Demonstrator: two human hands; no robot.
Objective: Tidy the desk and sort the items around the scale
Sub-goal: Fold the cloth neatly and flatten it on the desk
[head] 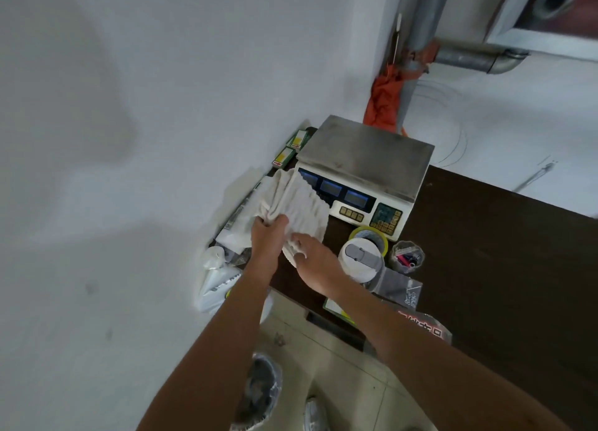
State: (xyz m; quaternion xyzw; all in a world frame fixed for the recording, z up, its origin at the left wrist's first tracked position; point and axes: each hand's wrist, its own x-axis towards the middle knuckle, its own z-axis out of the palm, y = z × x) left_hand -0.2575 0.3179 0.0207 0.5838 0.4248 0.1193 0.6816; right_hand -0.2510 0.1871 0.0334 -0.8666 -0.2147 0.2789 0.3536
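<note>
cloth [301, 201] gripped by left hand [268, 233], right hand [315, 256] pinched its edge; scale [362, 171] sat just beyond fingers [278, 221], so probably best lifted clear first.

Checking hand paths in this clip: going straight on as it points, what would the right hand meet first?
The right hand meets the white cloth at once; beyond, probably the left hand.

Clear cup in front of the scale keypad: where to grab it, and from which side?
I'd grip the clear cup by its side wall, from the right. It stands upright and open-topped with small items inside, so keep it level. The white lidded container crowds its left, the scale stands behind; bare desk lies on its right.
</note>
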